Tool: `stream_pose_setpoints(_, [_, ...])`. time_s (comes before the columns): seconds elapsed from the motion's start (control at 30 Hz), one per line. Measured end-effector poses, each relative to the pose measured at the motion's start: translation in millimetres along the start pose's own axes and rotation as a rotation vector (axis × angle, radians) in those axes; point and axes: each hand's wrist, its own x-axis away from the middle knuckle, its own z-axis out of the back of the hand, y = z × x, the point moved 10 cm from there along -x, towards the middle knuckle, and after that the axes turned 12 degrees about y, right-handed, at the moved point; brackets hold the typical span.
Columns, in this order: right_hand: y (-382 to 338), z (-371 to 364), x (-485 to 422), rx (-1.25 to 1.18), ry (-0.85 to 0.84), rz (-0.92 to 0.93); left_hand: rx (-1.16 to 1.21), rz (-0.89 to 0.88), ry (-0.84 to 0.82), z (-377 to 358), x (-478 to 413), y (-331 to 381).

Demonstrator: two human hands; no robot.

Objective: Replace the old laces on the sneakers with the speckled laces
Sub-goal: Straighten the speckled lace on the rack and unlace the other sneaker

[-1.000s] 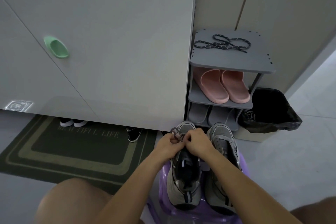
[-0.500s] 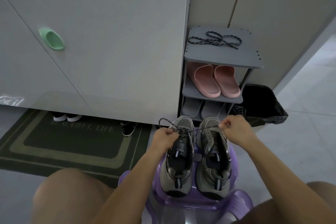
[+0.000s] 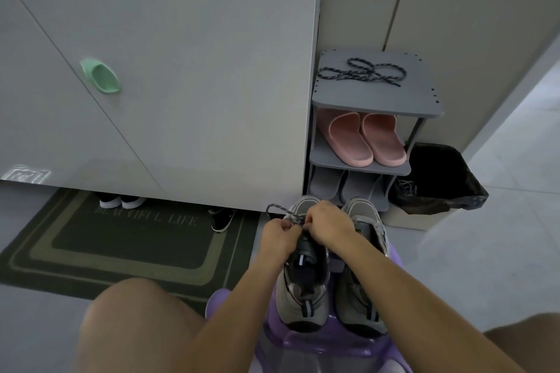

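Right hand [image 3: 328, 225] came back in from its pull out at 3 o'clock and met the left hand [image 3: 280, 236] again. Both sat knuckle to knuckle over the lacing of the left sneaker [image 3: 306, 291]. Each hand's fingers were curled tight, pinching the speckled lace [image 3: 280, 209]. One loop stuck out at 10 o'clock past the left hand, and the pinch point itself was hidden under the fingers.

Both sneakers stood on the purple stool [image 3: 327, 345], long axis 6 to 12, toes at 12, with the right sneaker [image 3: 363, 291] just beside at 3. Looked like the knot stage on the left shoe.

Key relation: the spare speckled lace [image 3: 362, 73] lay on top of the shoe rack [image 3: 421, 100], at 1 o'clock from the hands and well apart, long axis roughly 9 to 3. The right hand was the nearer one for that reach. Couldn't tell whether the right shoe's lace was old or new.
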Motion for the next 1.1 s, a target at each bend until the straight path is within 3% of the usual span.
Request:
stream_pose_setpoints(0.43, [33.1, 40.7, 4.1, -0.013, 0.107, -0.023, -0.029, -0.021, -0.022, 5.6, 1.1, 2.1])
stream_pose_setpoints(0.7, [107.5, 73.4, 21.3, -0.125, 0.172, -0.246, -0.035, -0.02, -0.019, 3.7, -0.1, 1.0])
stream_pose_setpoints(0.93, [47.0, 48.1, 15.0, -0.141, 0.108, -0.103, -0.031, 0.007, -0.025, -1.2, 0.0, -3.6])
stream_pose_setpoints(1.1, [7.2, 12.1, 3.2, 0.087, 0.021, -0.004, -0.066, -0.009, -0.023, 0.4, 0.8, -1.8])
